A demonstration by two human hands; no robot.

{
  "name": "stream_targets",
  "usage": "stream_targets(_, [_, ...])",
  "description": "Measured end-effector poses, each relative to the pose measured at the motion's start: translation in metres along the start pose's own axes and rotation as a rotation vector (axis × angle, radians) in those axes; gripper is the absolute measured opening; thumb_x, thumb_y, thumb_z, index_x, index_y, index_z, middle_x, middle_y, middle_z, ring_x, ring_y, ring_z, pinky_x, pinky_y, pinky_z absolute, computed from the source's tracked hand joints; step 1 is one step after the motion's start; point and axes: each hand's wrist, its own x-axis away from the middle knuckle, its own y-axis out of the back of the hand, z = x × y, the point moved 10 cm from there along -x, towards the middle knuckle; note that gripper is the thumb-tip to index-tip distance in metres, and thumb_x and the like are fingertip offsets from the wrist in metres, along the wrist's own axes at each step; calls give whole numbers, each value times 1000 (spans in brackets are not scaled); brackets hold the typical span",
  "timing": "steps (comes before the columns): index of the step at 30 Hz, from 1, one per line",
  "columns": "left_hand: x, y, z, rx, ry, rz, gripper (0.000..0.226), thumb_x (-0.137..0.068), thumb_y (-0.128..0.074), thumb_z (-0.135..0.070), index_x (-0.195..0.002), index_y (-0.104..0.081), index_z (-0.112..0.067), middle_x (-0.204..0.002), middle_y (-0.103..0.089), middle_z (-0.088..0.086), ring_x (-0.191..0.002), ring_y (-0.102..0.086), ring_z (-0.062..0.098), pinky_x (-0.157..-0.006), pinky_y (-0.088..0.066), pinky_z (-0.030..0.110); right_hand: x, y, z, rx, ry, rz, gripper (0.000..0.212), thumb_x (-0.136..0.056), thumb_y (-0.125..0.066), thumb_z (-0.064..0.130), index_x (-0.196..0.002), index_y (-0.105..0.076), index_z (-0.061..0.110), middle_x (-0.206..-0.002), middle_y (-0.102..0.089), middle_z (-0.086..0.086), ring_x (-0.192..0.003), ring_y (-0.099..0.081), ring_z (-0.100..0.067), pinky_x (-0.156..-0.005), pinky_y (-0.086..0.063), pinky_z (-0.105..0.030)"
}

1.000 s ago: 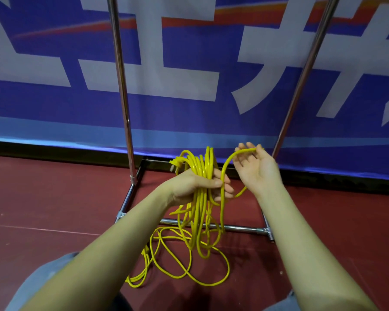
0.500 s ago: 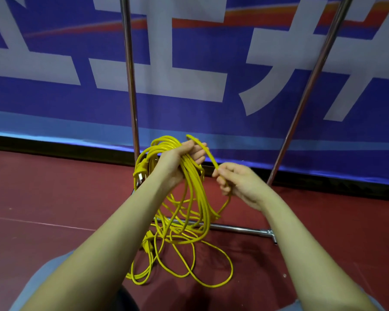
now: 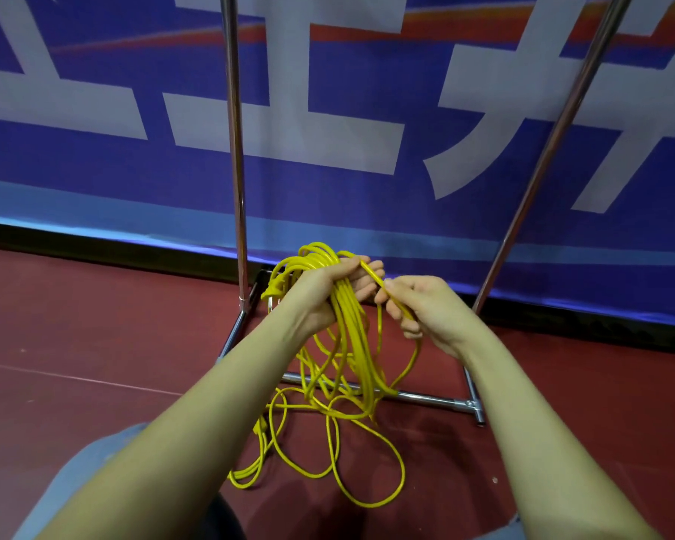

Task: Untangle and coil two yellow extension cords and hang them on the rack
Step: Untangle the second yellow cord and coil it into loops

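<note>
Both hands [image 3: 371, 302] grip yellow cords [image 3: 347, 325] — rack [image 3: 234, 150] top cut off

The rack [image 3: 237, 189] runs off the top edge, so its hanging bar is out of sight. Where the yellow cord [image 3: 351, 344] passes through the left hand [image 3: 324, 290] and right hand [image 3: 425, 305], the fingers hide it. Whether the loose loops on the floor in front of the rack's base are one cord or two cannot be told.

At the centre of the frame the left hand [image 3: 328, 294] grips a bundle of yellow cord [image 3: 351, 329] loops, while the right hand [image 3: 425, 309] just beside it pinches one strand. Loose loops trail onto the red floor [image 3: 94, 344] over the metal rack [image 3: 234, 150] base, before a blue banner [image 3: 367, 204].
</note>
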Motion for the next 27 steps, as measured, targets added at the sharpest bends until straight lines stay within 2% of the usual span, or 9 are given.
stream_targets(3, [2, -3, -6, 91, -10, -25, 17, -98, -42, -9, -93, -58, -4, -110, -68, 14, -107, -59, 25, -82, -51, 30, 0, -1, -3, 212, 29, 2, 15, -96, -52, 20, -87, -59, 9, -63, -55, -2, -41, -47, -6, -39, -38, -18])
stream_targets(7, [4, -5, -12, 90, -3, 20, 19, -99, -41, -8, -94, -58, -2, -93, -72, 13, -103, -66, 23, -77, -55, 32, -1, -6, -13, 275, 23, 52, 3, -91, -61, 15, -90, -61, 12, -63, -50, -2, -48, -49, -8, -45, -38, -18])
stream_targets(10, [4, -2, -21, 33, -30, 39, 20, -98, -41, -9, -95, -59, -2, -91, -73, 12, -91, -69, 17, -76, -56, 31, -2, -7, -4, 230, 79, 52, 11, -88, -64, 9, -81, -57, 14, -69, -57, -4, -49, -47, -4, -48, -38, -14])
stream_targets(13, [5, 2, -32, -18, -65, 38, 20, -98, -40, -10, -95, -59, -3, -87, -74, 12, -79, -72, 19, -72, -58, 28, -4, -13, -3, 159, 88, 72, 15, -87, -64, 5, -93, -58, 17, -89, -64, -8, -54, -48, -3, -52, -40, -16])
stream_targets(16, [7, 3, -36, -40, -71, 47, 21, -99, -40, -10, -96, -60, -3, -87, -74, 11, -80, -72, 19, -75, -57, 29, -6, -21, -1, 245, 149, 69, 25, -86, -67, 11, -106, -61, 25, -97, -66, -1, -61, -55, -5, -60, -45, -20])
stream_targets(18, [9, 2, -36, -35, -69, 53, 21, -98, -40, -9, -95, -60, -2, -87, -73, 12, -80, -72, 19, -77, -56, 30, -7, -25, 0, 271, 149, 59, 25, -85, -68, 10, -104, -62, 24, -86, -64, 16, -58, -54, 8, -62, -39, -10])
stream_targets(19, [10, 2, -36, -22, -67, 55, 21, -98, -40, -9, -95, -60, -2, -87, -73, 13, -79, -72, 19, -76, -56, 30, -9, -26, -2, 268, 138, 54, 21, -84, -69, 10, -100, -63, 22, -75, -60, 20, -54, -51, 7, -61, -37, -10])
stream_targets(22, [11, 1, -38, 5, -61, 64, 22, -99, -39, -9, -98, -60, -2, -87, -73, 13, -79, -72, 19, -76, -56, 30, -10, -26, -6, 218, 93, 58, 14, -83, -70, 11, -88, -61, 19, -70, -53, -5, -55, -42, -9, -55, -35, -21])
stream_targets(27, [6, 6, -45, 19, -136, 57, 23, -98, -38, -9, -109, -59, -4, -96, -73, 6, -87, -71, 16, -80, -56, 29, -5, -22, 2, 7, 83, 71, 9, -86, -64, 3, -83, -57, 8, -64, -70, -5, -59, -55, -15, -56, -39, -19])
